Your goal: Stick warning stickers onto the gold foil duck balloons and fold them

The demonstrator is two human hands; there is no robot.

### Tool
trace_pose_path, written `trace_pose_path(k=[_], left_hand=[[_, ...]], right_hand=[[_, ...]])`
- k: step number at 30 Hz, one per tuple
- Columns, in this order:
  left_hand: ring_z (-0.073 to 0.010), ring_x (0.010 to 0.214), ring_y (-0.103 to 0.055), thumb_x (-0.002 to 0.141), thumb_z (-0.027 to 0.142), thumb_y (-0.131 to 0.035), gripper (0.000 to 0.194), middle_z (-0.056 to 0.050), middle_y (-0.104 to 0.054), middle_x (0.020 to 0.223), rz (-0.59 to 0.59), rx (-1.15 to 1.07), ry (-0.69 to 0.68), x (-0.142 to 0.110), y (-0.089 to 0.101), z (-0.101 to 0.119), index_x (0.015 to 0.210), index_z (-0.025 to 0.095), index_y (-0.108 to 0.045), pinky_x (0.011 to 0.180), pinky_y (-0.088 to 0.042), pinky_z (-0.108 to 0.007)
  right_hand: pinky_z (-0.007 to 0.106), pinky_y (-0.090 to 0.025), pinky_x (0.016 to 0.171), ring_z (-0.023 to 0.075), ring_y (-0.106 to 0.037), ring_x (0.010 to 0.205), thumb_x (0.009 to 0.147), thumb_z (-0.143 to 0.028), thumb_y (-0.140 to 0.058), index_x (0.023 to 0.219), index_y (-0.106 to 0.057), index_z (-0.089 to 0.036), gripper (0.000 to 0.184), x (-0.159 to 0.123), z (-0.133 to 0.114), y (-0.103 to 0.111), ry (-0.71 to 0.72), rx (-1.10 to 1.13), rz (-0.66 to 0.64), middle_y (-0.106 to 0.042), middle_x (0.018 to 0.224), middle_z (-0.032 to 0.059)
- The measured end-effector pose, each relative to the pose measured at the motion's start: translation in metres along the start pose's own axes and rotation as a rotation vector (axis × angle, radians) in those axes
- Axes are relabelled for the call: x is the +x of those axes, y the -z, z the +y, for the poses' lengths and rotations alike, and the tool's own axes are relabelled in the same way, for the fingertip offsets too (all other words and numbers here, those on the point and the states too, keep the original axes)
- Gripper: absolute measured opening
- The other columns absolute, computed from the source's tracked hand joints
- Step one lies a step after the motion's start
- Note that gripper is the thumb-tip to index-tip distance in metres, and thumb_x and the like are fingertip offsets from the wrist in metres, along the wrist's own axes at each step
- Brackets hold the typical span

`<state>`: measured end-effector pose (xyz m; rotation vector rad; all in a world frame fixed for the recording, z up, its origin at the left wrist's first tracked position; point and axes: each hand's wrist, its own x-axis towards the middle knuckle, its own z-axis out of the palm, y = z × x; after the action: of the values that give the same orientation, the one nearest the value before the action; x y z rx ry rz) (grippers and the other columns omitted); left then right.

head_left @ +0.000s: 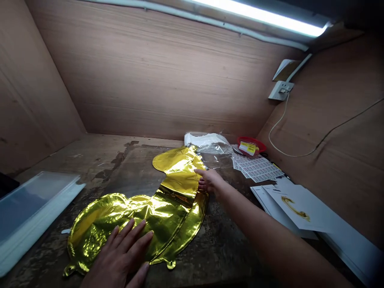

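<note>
Left hand (124, 252) lies on foil (168, 212), fingers apart; right hand (211, 182) touches its edge, whether pinching I cannot tell. Cards (313, 208) lie right of that grip.

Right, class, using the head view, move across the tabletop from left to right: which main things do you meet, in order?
Stack of clear plastic sheets → gold foil shape → red dish → white card with a gold picture.

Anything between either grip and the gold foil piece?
Nothing visible: the left grip lies spread over the gold foil piece, and the right grip is at its right edge.
</note>
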<state>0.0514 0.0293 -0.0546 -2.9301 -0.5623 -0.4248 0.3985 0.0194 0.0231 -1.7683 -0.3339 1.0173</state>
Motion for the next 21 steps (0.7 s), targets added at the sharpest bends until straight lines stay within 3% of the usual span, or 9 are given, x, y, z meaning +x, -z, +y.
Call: trace_pose_path(k=[4, 8, 12, 15, 21], left_hand=[[-0.0316, 0.131, -0.051, 0.091, 0.053, -0.051, 0.062, 0.004, -0.045, 0.149, 0.03, 0.011, 0.005, -0.001, -0.004, -0.001, 0.149, 0.043, -0.03, 0.098, -0.051, -0.051], [-0.0308, 0.13, -0.052, 0.09, 0.053, -0.052, 0.064, 0.003, -0.044, 0.15, 0.023, -0.046, 0.019, -0.006, -0.01, -0.004, 0.149, 0.043, -0.029, 0.103, -0.047, -0.051], [-0.0315, 0.129, -0.053, 0.088, 0.054, -0.056, 0.068, 0.0, -0.043, 0.151, 0.053, -0.068, 0.041, -0.003, -0.003, -0.004, 0.149, 0.041, -0.03, 0.104, -0.045, -0.05], [-0.0316, 0.132, -0.05, 0.087, 0.055, -0.057, 0.067, 0.0, -0.042, 0.152, 0.071, -0.093, 0.019, 0.013, 0.012, 0.001, 0.149, 0.041, -0.032, 0.106, -0.044, -0.047], [-0.0358, 0.135, -0.044, 0.095, 0.052, -0.046, 0.054, 0.003, -0.039, 0.151, -0.16, -0.177, -0.05, 0.052, 0.033, 0.014, 0.147, 0.045, -0.032, 0.102, -0.045, -0.06]], right_hand=[[0.042, -0.055, 0.084, 0.0218, -0.063, 0.101, 0.094, -0.034, -0.059, 0.123, -0.057, -0.016, 0.033, -0.004, 0.008, -0.011, -0.092, -0.035, -0.148, -0.061, 0.121, 0.009], [0.042, -0.055, 0.085, 0.0216, -0.063, 0.101, 0.094, -0.033, -0.059, 0.121, -0.058, -0.017, 0.031, -0.003, 0.019, -0.019, -0.015, -0.071, -0.183, -0.061, 0.121, 0.0087], [0.042, -0.055, 0.085, 0.0219, -0.063, 0.101, 0.094, -0.034, -0.059, 0.121, -0.059, -0.016, 0.032, 0.006, 0.012, -0.005, 0.073, -0.113, -0.183, -0.061, 0.121, 0.0084], [0.042, -0.055, 0.085, 0.0221, -0.063, 0.101, 0.094, -0.034, -0.06, 0.121, -0.058, -0.016, 0.032, 0.018, 0.002, 0.016, 0.096, -0.162, -0.177, -0.061, 0.121, 0.0085], [0.043, -0.055, 0.085, 0.0221, -0.063, 0.102, 0.094, -0.034, -0.059, 0.122, -0.058, -0.017, 0.033, 0.044, 0.002, 0.034, 0.067, -0.301, -0.085, -0.06, 0.122, 0.0089]])
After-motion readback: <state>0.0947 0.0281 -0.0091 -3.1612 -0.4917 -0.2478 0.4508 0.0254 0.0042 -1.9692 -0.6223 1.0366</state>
